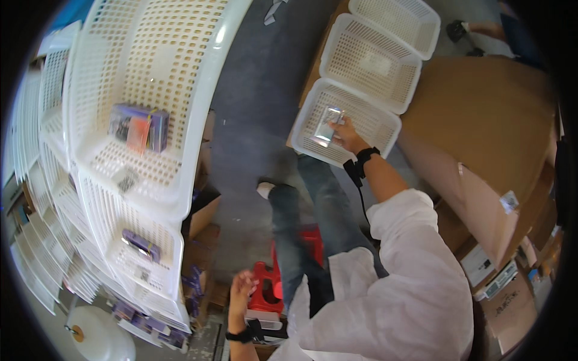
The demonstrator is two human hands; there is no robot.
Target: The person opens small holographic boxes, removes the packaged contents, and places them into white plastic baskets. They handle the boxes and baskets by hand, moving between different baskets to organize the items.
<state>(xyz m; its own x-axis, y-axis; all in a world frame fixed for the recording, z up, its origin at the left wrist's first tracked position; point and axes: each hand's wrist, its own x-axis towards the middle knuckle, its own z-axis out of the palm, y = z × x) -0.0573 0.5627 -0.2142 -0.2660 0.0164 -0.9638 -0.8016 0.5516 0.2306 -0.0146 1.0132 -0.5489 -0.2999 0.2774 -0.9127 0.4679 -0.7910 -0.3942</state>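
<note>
My right hand [347, 134] holds a shiny silvery packet [326, 129] by its right side. It is over the nearest white perforated plastic basket [379, 124], within the basket's outline; I cannot tell whether the packet touches the basket floor. My left hand [243, 285] hangs low by my legs, slightly blurred, its fingers loosely apart with nothing seen in them. Close to that hand is a red plastic stool [263, 289]. Both wrists wear black straps, and a cable runs from the right one.
Two more white baskets [372, 63] [397, 25] line up beyond. Left, a tall rack of white baskets [189, 149] holds a purple box [158, 131] and a purple pack [141, 246]. A large cardboard box [478, 122] stands right. Another person's leg [487, 30] shows at upper right.
</note>
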